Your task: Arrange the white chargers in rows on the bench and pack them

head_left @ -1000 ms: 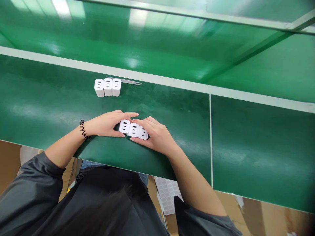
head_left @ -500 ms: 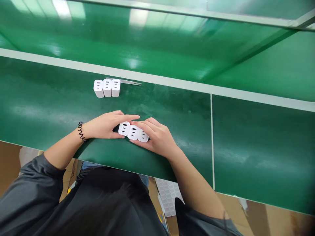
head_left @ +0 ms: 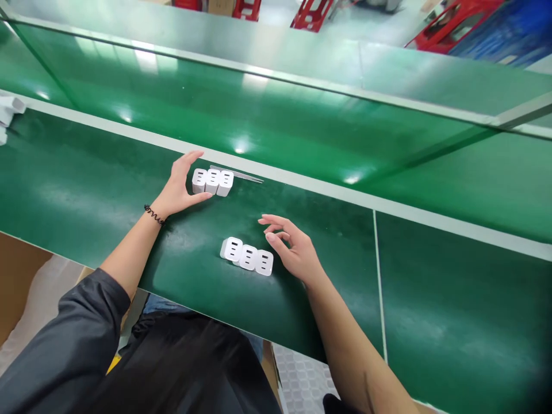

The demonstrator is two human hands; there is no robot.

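Note:
Three white USB chargers [head_left: 248,257] stand side by side near the front of the green bench, their slotted faces up. My right hand [head_left: 295,247] hovers just to their right with loosely curled fingers, apart from them and holding nothing. Farther back, a second row of three white chargers [head_left: 212,181] stands upright. Around the left end of that back row reaches my left hand [head_left: 181,187], thumb in front and fingers behind, spread wide; whether it touches them I cannot tell. Metal tweezers [head_left: 245,175] lie behind the back row, partly hidden by it.
A pale strip [head_left: 302,188] runs along the back of the green bench [head_left: 452,299], with a green panel [head_left: 259,115] behind it. White pieces [head_left: 8,115] sit at the far left edge. Red stools [head_left: 313,14] stand beyond the panel.
Both hands have let go of the front row of chargers. My left hand has moved back and left to the rear row; my right hand has drawn off to the right. The view has tilted up.

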